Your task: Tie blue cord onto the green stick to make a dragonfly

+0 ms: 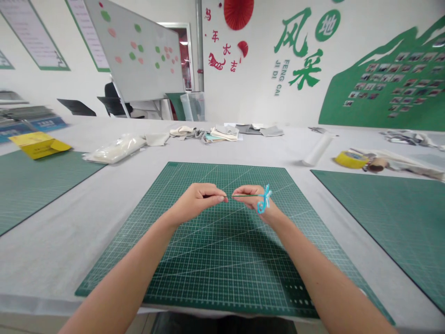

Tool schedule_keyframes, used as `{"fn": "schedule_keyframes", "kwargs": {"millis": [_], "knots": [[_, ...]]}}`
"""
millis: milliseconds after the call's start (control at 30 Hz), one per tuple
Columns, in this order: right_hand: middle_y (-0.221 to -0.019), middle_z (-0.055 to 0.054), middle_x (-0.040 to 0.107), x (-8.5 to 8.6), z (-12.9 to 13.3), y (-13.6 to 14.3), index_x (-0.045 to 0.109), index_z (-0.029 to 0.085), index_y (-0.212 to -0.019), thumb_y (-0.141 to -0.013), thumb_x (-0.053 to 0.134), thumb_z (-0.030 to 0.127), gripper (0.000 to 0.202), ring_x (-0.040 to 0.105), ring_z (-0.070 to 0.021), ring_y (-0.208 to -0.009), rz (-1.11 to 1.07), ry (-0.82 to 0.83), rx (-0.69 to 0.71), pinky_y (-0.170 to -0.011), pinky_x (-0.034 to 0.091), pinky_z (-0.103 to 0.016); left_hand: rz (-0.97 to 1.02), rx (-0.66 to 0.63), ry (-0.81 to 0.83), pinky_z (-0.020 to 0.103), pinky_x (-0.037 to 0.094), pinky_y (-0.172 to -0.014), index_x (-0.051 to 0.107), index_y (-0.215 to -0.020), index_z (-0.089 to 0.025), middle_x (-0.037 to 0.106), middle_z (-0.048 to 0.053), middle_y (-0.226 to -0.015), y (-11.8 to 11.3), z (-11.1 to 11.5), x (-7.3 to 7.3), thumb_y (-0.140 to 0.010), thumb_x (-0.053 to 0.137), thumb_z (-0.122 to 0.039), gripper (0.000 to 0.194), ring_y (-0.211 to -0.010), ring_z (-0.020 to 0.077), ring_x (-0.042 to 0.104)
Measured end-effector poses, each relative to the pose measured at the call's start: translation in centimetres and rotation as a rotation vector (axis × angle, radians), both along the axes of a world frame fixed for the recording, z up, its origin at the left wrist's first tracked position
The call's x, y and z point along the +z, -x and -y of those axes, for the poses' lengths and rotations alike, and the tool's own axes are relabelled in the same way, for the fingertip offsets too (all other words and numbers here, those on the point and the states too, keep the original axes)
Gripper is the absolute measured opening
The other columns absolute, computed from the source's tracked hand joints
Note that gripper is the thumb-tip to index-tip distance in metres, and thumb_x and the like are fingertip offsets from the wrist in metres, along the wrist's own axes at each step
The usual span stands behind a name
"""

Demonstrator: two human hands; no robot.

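Observation:
Over the middle of the green cutting mat (222,260), my two hands almost meet at the fingertips. My right hand (255,199) pinches a thin green stem (247,195), which lies level along the fingers. A curled blue-and-white ornament (264,200), like a small flower or bow, sits at the stem's right end, in front of my right wrist. Thumb and fingers of my left hand (205,200) are pressed together just left of the stem's other end. Whatever lies between those left fingertips is too small to make out.
More cutting mats lie left (45,185) and right (389,213). Toward the back are a clear plastic packet (116,148), fabric scraps (222,133), a white roll (318,149) and yellow tape (351,159). A yellow folded card (40,144) rests at left.

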State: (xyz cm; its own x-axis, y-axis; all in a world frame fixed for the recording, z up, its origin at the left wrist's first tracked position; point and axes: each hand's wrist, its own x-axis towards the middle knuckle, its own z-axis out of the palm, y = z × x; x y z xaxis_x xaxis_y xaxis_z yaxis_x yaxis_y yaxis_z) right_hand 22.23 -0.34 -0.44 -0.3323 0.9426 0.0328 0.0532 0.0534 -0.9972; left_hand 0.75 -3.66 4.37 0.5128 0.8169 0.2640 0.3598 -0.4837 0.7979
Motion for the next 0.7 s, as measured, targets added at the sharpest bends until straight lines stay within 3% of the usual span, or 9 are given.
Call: {"fn": "schedule_keyframes", "kwargs": {"millis": [133,300,500,700], "knots": [[-0.052,0.006,0.044,-0.4,0.6,0.9,0.068,0.018,-0.074,-0.067,0.071,0.036,0.020,0.024,-0.0048,-0.042,-0.056,0.050,-0.024,-0.041,0.014,-0.023,0.179,0.181,0.058,0.029,0.045,-0.077,0.073,-0.085,-0.017,0.071,0.005,-0.088,-0.2,-0.6,-0.8,-0.082,0.056,-0.033,0.023,-0.085,0.0180,0.060],[-0.052,0.006,0.046,-0.6,1.5,2.2,0.067,0.018,-0.073,-0.070,0.069,0.034,0.016,0.025,-0.0051,-0.042,-0.053,0.026,-0.022,-0.041,0.017,-0.022,0.264,0.353,0.147,0.027,0.044,-0.066,0.073,-0.086,-0.016,0.072,0.005,-0.082,-0.4,-1.0,-1.5,-0.079,0.059,-0.034,0.024,-0.070,0.0152,0.059],[-0.064,0.001,0.060,-0.1,2.4,2.9,0.069,0.018,-0.071,-0.074,0.066,0.029,0.012,0.046,-0.0102,-0.058,0.018,-0.183,-0.069,-0.056,0.035,-0.025,0.299,0.421,0.115,0.029,0.046,-0.071,0.073,-0.084,-0.015,0.073,0.006,-0.086,-0.3,-1.4,-1.8,-0.078,0.058,-0.032,0.023,-0.077,0.0182,0.062],[-0.055,0.003,0.052,0.5,3.3,2.7,0.071,0.018,-0.076,-0.080,0.062,0.030,0.015,0.039,-0.0091,-0.051,0.192,-0.414,-0.135,-0.051,0.030,-0.024,0.281,0.440,0.069,0.030,0.047,-0.077,0.073,-0.082,-0.016,0.073,0.005,-0.086,-0.1,-1.8,-2.3,-0.079,0.058,-0.031,0.021,-0.084,0.0197,0.064]]}}
